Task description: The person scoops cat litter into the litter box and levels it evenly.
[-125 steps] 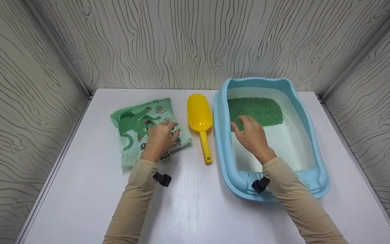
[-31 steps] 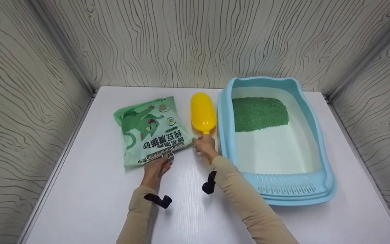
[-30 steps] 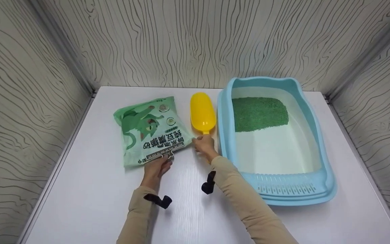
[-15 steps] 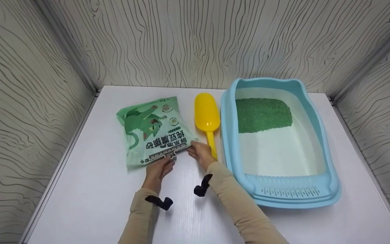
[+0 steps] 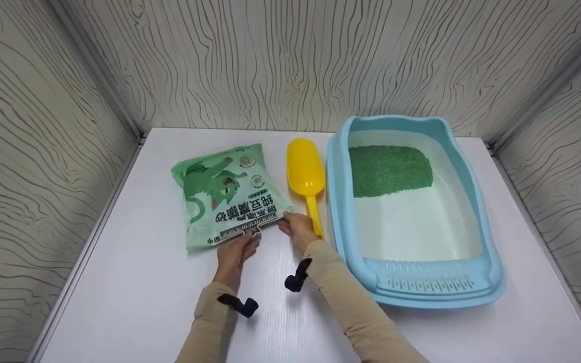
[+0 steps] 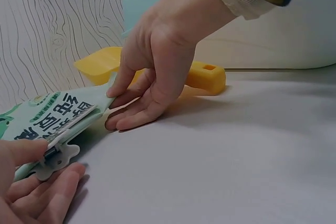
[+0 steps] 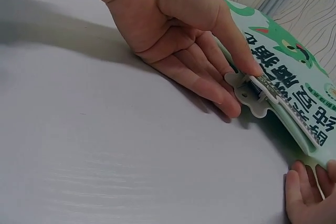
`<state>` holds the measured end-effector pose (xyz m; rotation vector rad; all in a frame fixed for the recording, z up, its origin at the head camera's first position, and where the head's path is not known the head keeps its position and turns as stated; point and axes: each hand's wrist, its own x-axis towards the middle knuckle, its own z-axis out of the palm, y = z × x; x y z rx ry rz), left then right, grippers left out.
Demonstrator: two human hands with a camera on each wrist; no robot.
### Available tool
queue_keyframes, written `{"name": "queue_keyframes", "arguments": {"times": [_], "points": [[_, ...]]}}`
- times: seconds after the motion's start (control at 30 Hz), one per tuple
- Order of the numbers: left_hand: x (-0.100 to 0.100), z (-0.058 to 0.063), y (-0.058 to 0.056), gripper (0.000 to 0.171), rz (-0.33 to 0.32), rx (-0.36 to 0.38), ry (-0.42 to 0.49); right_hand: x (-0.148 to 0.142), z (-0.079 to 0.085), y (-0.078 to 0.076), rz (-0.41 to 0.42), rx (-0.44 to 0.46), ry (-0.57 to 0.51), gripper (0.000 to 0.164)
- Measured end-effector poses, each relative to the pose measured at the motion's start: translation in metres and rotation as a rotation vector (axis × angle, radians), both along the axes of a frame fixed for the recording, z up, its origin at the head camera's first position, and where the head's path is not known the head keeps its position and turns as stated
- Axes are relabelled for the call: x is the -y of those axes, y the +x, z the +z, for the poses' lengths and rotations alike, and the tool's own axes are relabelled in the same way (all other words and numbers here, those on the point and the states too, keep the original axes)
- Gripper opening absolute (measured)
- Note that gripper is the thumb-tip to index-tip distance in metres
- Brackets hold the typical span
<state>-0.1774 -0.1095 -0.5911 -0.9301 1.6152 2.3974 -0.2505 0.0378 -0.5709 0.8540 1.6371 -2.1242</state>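
A green bag of cat litter (image 5: 230,201) lies on the white table, its near edge closed by a long sealing clip (image 7: 249,95) with a spring handle. My left hand (image 5: 231,254) is at that clip, thumb on top and fingers beneath the handle, as the right wrist view shows. At the bag's near right corner my right hand (image 6: 152,72) pinches the film between thumb and fingers. Just right of the bag rests a yellow scoop (image 5: 305,166), its handle passing close by my right hand.
A light blue litter box (image 5: 338,201) stands on the right, with green pellets (image 5: 391,171) spread over its back part. Patterned wall panels (image 5: 270,65) enclose the table (image 5: 134,292) at the back and both sides.
My left hand came down from above the bag to its clip. My right hand went from over the litter box to near the scoop handle, then to the bag's corner.
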Motion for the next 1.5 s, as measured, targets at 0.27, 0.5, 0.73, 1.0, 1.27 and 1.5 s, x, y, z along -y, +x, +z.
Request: {"name": "queue_keyframes", "arguments": {"times": [0.27, 0.5, 0.73, 1.0, 1.27, 1.5], "points": [[-0.002, 0.0, 0.0, 0.029, -0.003, 0.001, -0.036, -0.002, 0.002, -0.004, -0.007, 0.012, -0.033, 0.019], [-0.003, 0.001, 0.0, 0.025, 0.021, 0.006, -0.037, -0.002, 0.002, -0.001, -0.003, 0.019, -0.038, 0.023], [-0.004, 0.001, -0.001, 0.02, 0.016, -0.026, -0.046, -0.003, 0.0, 0.0, -0.009, 0.017, -0.038, 0.027], [-0.005, 0.001, -0.002, 0.018, 0.042, -0.022, -0.033, -0.002, -0.002, 0.0, -0.01, 0.007, -0.042, 0.029], [-0.004, 0.0, 0.002, 0.011, 0.061, 0.018, -0.012, -0.004, -0.006, 0.0, 0.006, -0.018, -0.034, 0.031], [-0.002, 0.004, 0.008, 0.009, 0.06, 0.038, 0.016, -0.004, -0.007, -0.001, 0.013, -0.024, -0.028, 0.033]]}}
